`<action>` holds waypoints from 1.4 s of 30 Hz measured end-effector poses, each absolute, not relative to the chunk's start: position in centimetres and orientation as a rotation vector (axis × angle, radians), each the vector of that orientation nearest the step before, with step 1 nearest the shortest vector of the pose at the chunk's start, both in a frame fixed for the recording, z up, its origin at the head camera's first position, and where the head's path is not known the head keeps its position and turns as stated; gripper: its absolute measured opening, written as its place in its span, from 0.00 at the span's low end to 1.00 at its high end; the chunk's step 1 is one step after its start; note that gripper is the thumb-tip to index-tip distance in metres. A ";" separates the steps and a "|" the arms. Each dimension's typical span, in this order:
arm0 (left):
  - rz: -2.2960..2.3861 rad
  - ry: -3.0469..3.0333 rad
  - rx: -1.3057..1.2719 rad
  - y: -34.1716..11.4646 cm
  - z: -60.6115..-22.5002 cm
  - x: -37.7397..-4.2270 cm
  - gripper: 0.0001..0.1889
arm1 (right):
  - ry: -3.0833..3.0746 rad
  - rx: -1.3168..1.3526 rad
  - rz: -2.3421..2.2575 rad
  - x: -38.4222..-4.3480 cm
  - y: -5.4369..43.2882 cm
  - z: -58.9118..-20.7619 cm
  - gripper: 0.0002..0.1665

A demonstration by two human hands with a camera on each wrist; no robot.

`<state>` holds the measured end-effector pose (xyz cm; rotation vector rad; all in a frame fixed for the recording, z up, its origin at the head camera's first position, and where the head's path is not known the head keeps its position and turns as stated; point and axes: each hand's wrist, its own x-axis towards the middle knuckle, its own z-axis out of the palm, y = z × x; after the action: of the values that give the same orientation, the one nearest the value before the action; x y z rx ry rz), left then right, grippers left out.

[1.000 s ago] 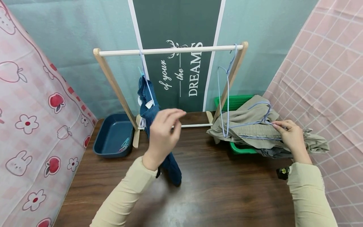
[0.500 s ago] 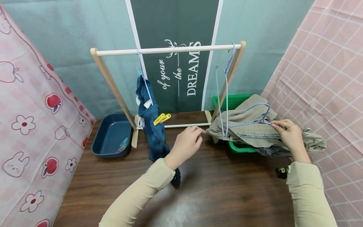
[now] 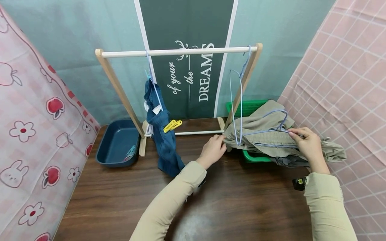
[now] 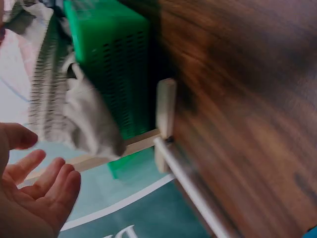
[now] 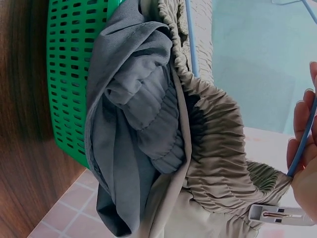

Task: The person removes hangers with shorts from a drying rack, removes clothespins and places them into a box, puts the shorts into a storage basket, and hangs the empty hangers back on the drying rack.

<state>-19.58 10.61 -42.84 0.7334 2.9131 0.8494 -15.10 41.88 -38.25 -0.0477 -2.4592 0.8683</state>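
My right hand (image 3: 307,144) pinches the blue wire of a clothes hanger (image 3: 281,125), also seen as a blue bar (image 5: 303,141) along the fingers in the right wrist view. The hanger's lower wire lies in the elastic waistband of khaki pants (image 3: 265,139), draped over a green basket (image 3: 256,157). A grey clothespin (image 5: 277,214) grips the waistband's end near the right hand. My left hand (image 3: 212,150) is at the other end of the waistband; the left wrist view shows its fingers (image 4: 47,186) loosely bent and apart from the cloth (image 4: 89,114).
Blue jeans (image 3: 163,127) with a yellow clothespin (image 3: 172,126) hang from the rack's white rail (image 3: 181,52). A bare hanger (image 3: 236,107) hangs in front of the khaki pants. At left stands a blue bin (image 3: 117,140) with clothespins (image 3: 130,152). Grey cloth (image 5: 138,114) spills from the basket.
My left hand has moved right, from in front of the jeans to the left end of the khaki waistband. The right hand stays on the hanger.
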 end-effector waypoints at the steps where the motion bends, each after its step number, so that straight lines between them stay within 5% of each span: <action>1: 0.837 2.918 0.743 10.9 -43.2 -19.7 0.19 | -2.451 -0.046 0.874 -15.1 41.9 -38.3 0.13; 28: 0.852 3.000 0.813 12.4 -46.1 -20.8 0.15 | -2.207 -0.129 0.989 -14.3 42.2 -37.7 0.11; 34: 0.889 2.981 0.799 12.3 -46.4 -20.8 0.16 | -1.923 -0.292 0.873 -13.9 43.6 -37.4 0.36; 42: 0.917 2.943 0.773 12.6 -46.5 -20.7 0.17 | -2.459 -0.515 0.855 -12.4 47.0 -37.2 0.40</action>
<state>-20.73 12.60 -46.51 0.7733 2.9430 0.9170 -12.44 46.97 -37.18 -0.5150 -2.4590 0.8548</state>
